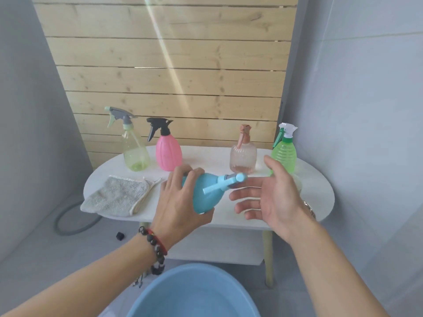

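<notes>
My left hand (pixel 180 202) grips the body of a light blue spray bottle (pixel 207 192), tipped on its side above the white oval table (pixel 206 156), its spray head (pixel 235 179) pointing right. My right hand (pixel 272 195) hovers just right of the spray head, palm turned left and fingers spread, holding nothing. Along the back of the table stand a clear yellow-green spray bottle (pixel 134 147), a pink one with a black trigger (pixel 168 152), a clear pinkish pump bottle (pixel 243 154) and a green one with a white trigger (pixel 283 152).
A grey folded cloth (pixel 116 195) lies on the table's left end. A blue plastic basin (pixel 194 294) sits on the floor below my arms. A grey hose (pixel 68 223) and a small black cap (pixel 120 235) lie on the floor at left. Wooden slats stand behind the table.
</notes>
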Tool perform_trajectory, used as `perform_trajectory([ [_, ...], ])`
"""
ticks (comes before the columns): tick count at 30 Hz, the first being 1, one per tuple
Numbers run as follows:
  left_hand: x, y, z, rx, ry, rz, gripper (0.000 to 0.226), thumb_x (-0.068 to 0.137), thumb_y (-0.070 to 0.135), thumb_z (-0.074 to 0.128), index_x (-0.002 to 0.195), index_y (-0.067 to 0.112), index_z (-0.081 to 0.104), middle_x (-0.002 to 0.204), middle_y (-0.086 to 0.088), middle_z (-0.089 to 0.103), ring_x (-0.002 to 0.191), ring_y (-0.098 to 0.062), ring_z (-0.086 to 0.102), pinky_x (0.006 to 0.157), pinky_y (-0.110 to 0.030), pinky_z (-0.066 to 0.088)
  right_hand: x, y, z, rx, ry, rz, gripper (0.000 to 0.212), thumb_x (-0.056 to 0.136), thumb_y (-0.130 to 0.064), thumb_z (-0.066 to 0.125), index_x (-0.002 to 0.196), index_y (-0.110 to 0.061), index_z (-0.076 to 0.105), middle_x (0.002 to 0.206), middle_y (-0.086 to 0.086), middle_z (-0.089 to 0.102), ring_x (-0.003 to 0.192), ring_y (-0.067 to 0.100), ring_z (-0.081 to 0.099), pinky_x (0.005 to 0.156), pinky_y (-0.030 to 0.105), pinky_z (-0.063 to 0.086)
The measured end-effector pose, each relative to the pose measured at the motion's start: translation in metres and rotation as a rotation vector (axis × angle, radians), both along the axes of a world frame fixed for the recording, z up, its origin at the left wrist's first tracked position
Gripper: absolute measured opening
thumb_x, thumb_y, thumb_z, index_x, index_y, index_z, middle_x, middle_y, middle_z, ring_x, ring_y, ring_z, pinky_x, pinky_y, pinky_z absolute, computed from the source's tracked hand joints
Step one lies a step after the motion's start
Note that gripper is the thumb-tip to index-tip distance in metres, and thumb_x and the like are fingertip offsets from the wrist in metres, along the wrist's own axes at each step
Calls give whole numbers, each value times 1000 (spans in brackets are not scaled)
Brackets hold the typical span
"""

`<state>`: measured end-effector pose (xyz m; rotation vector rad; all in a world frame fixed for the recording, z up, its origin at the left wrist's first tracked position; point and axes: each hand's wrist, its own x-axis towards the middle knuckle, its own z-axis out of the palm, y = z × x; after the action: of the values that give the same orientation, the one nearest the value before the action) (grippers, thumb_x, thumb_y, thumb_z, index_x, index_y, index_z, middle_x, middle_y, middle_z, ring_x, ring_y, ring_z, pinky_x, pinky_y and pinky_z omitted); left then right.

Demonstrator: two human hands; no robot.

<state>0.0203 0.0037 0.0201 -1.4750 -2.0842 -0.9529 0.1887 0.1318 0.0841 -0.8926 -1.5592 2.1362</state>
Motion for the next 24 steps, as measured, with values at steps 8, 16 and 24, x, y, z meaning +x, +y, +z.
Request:
perform_trajectory([
  [8, 4, -88, -24, -135, 566, 127, 80, 53, 21, 82, 125, 15, 48, 118, -13, 43, 108, -37, 50, 87, -55, 40, -13, -60, -46, 224, -272, 290, 53, 91, -48, 72, 111, 1, 71, 91, 12, 80, 77, 31, 75, 69, 35, 60],
  [16, 6, -109, -34, -258, 370, 103, 69, 52, 32, 76, 117, 17, 62, 110, -7, 51, 95, -31, 53, 75, -44, 38, -15, -84, -71, 804, -220, 293, 31, 86, -32, 82, 96, -19, 57, 82, -2, 74, 72, 13, 67, 77, 37, 52],
  [24, 9, -107, -35, -299, 237, 109, 69, 52, 37, 72, 118, 21, 61, 110, -3, 49, 97, -29, 53, 75, -44, 39, -14, -81, -78, 1086, -265, 284, 25, 100, -51, 57, 108, -29, 67, 79, -12, 74, 79, -3, 61, 75, 26, 40],
])
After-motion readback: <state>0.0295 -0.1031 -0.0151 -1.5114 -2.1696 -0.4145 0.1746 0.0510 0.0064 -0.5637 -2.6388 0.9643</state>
